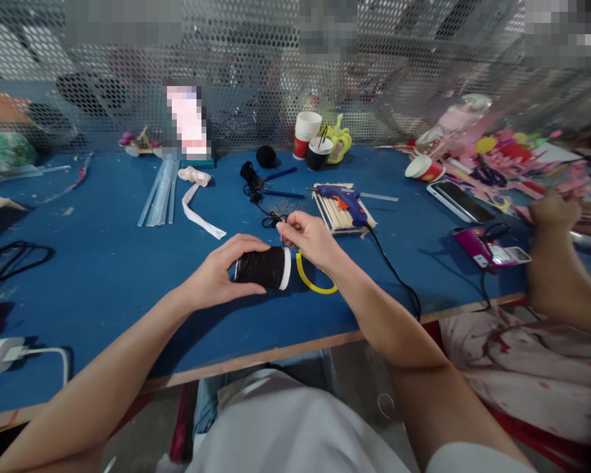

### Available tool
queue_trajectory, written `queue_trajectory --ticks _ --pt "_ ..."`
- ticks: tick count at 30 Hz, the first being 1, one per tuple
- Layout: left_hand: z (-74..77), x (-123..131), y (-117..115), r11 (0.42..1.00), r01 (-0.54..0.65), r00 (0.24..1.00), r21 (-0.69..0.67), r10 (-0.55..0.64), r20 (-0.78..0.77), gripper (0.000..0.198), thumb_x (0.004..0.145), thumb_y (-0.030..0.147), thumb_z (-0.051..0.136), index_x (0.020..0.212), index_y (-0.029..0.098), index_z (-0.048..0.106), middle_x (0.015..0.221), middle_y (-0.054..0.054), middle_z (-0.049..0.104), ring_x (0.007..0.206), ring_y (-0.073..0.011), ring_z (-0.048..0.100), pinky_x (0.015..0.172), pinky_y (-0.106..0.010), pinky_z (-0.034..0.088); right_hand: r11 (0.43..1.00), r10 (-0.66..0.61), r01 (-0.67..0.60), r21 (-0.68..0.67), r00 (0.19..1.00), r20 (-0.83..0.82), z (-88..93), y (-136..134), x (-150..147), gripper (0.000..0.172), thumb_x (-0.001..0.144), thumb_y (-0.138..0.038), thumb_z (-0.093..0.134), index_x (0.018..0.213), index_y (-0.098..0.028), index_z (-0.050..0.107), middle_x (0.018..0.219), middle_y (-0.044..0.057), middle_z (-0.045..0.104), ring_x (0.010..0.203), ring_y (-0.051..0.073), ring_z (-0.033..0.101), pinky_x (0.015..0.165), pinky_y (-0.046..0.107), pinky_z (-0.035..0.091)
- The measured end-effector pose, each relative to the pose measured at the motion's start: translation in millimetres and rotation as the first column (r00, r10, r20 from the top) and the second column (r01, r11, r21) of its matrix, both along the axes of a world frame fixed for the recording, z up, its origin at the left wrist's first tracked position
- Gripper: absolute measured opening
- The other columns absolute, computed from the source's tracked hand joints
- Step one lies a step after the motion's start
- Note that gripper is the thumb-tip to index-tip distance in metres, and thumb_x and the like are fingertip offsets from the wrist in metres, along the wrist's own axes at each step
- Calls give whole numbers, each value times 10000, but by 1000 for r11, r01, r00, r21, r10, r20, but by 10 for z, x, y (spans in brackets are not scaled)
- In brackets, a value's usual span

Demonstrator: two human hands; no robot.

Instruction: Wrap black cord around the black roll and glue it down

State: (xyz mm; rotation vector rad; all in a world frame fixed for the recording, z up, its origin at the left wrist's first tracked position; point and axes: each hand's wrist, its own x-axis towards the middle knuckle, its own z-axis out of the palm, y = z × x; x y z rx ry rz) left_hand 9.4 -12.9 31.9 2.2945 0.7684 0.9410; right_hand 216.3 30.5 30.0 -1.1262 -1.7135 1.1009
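My left hand grips a paper cup lying on its side, its wall wrapped in black yarn and its white rim facing right. At that rim, my right hand pinches a black yarn strand between thumb and fingers. Behind the hands, loose black yarn trails back toward a small bundle. A yellow ring-shaped piece lies partly hidden under my right wrist. Blue-handled pliers rest farther back.
A blue glue gun lies on a stick raft, its cord running to the front edge. Cups, a black yarn ball, glue sticks and white ribbon lie around. At right are a phone and another person's arm.
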Motion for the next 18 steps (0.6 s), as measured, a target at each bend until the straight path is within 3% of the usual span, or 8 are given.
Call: queue_trajectory --ticks 10,18 --pt "-5 2 0 999 -9 1000 35 8 11 554 665 290 720 1157 193 487 1141 -115 531 1098 -234 491 939 -402 414 1000 30 -29 -3 999 32 34 -32 -16 306 768 -451 542 664 -179 449 590 -9 542 516 86 468 530 239 388" --pt "1 6 -6 998 -24 1000 61 23 15 548 667 286 718 1157 192 490 1148 -119 532 1103 -236 489 934 -404 417 999 32 -32 -2 995 97 61 -56 -25 337 756 -482 544 649 -173 461 528 -50 420 473 66 358 484 223 295"
